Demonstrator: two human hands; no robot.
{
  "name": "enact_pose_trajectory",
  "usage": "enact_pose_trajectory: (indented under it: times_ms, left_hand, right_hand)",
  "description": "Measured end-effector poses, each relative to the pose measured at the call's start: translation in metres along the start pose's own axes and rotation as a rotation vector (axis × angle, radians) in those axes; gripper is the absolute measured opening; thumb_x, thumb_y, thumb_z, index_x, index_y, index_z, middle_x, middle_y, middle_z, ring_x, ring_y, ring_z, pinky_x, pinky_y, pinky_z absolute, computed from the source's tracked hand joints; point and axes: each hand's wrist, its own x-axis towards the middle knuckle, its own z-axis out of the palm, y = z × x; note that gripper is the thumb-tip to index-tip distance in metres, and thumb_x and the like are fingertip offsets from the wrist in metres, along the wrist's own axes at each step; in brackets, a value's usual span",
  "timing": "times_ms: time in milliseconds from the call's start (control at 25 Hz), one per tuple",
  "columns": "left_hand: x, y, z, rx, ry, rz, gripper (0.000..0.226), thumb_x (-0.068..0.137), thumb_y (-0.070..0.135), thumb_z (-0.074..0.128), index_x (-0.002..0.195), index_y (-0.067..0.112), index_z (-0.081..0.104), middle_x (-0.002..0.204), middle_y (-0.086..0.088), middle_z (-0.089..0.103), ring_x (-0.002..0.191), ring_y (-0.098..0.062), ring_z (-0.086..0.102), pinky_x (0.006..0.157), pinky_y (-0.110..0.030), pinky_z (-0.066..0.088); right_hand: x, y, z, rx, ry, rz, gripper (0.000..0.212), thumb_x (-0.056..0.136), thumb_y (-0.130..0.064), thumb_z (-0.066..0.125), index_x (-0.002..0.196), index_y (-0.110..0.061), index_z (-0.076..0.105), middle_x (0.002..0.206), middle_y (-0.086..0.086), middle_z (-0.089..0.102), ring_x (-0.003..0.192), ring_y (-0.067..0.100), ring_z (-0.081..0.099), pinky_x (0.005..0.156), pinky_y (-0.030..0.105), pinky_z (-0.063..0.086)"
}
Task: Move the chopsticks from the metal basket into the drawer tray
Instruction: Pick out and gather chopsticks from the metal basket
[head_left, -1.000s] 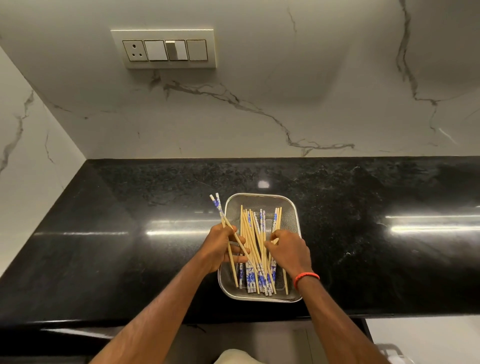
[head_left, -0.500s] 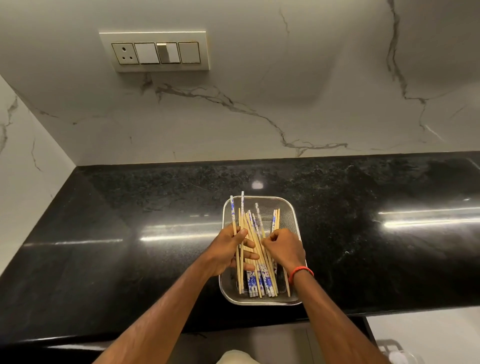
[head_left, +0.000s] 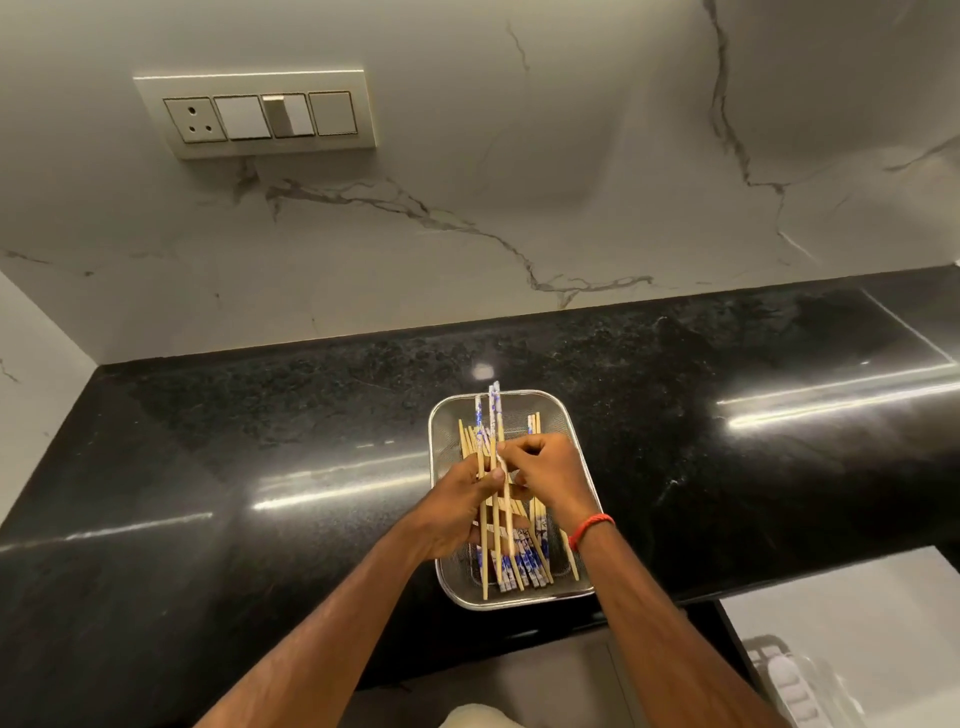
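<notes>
Covering chopsticks (head_left: 493, 415): hands (head_left: 550, 467) (grip unclear)

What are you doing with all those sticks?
A person is gathering chopsticks out of a metal basket that sits on a black countertop. The left hand grips a small bunch of them, and the right hand pinches one near the middle of the bunch. More chopsticks lie loose in the basket under the hands. No drawer tray shows in this view, so none have been moved there yet as far as can be seen.

Chopsticks (head_left: 511, 564) — wooden, blue-patterned ends — piled lengthwise in metal basket (head_left: 569, 431).
</notes>
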Motion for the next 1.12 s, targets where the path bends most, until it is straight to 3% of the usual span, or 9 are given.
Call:
enact_pose_trajectory:
  times_ms: [200,440,560,760,840,960,1120]
  left_hand:
    - [0.000,-0.009,0.003,0.021,-0.080,0.001,0.028,0.105,0.025,0.046,0.131,0.019,0.054,0.117,-0.020,0.074,0.105,-0.044,0.071,0.068,-0.052,0.064]
    - [0.002,-0.015,0.014,0.050,-0.153,0.025,0.027,0.106,0.023,0.045,0.129,0.014,0.056,0.099,-0.017,0.076,0.091,-0.035,0.076,0.061,-0.044,0.064]
    - [0.003,-0.013,0.017,0.044,-0.176,0.035,0.027,0.106,0.025,0.047,0.127,0.014,0.060,0.103,-0.019,0.075,0.092,-0.036,0.076,0.063,-0.043,0.064]
    - [0.004,-0.013,0.025,0.094,-0.210,0.038,0.029,0.105,0.025,0.048,0.130,0.013,0.058,0.100,-0.019,0.073,0.092,-0.038,0.074,0.066,-0.049,0.064]
    - [0.002,-0.016,0.028,0.087,-0.237,0.030,0.029,0.106,0.023,0.048,0.131,0.010,0.054,0.094,-0.018,0.071,0.087,-0.038,0.074,0.067,-0.050,0.064]
    - [-0.002,-0.018,0.032,0.119,-0.262,0.015,0.023,0.105,0.023,0.049,0.122,0.009,0.056,0.088,-0.015,0.071,0.083,-0.035,0.075,0.066,-0.048,0.064]
    - [-0.005,-0.019,0.035,0.181,-0.287,0.009,0.022,0.105,0.025,0.048,0.122,0.013,0.056,0.094,-0.015,0.072,0.088,-0.036,0.074,0.067,-0.049,0.064]
  right_hand:
    - [-0.014,0.018,-0.003,0.241,0.058,0.074,0.010,0.086,-0.020,0.076,0.088,-0.010,0.076,0.087,0.006,0.078,0.083,0.017,0.076,0.061,0.024,0.059]
    - [-0.033,0.030,-0.009,0.477,0.002,0.187,0.018,0.086,-0.021,0.076,0.094,-0.005,0.076,0.063,0.007,0.070,0.043,0.010,0.059,0.041,0.021,0.050]
    - [-0.036,0.027,-0.014,0.541,0.009,0.179,0.018,0.088,-0.014,0.074,0.099,0.000,0.073,0.055,0.002,0.065,0.037,0.006,0.050,0.034,0.018,0.043]
    - [-0.044,0.029,-0.023,0.607,-0.001,0.191,0.025,0.085,-0.008,0.074,0.106,0.005,0.068,0.064,0.005,0.067,0.039,0.008,0.049,0.036,0.020,0.044]
    - [-0.047,0.030,-0.030,0.605,-0.050,0.181,0.029,0.080,-0.013,0.077,0.104,0.002,0.071,0.074,0.010,0.071,0.047,0.013,0.057,0.044,0.024,0.052]
    - [-0.045,0.030,-0.040,0.564,-0.003,0.158,0.030,0.083,-0.022,0.075,0.102,0.001,0.074,0.087,0.017,0.074,0.073,0.022,0.068,0.069,0.030,0.058]
    - [-0.040,0.031,-0.043,0.478,0.086,0.089,0.021,0.088,-0.012,0.072,0.103,0.003,0.072,0.100,0.027,0.073,0.080,0.025,0.071,0.073,0.030,0.061]
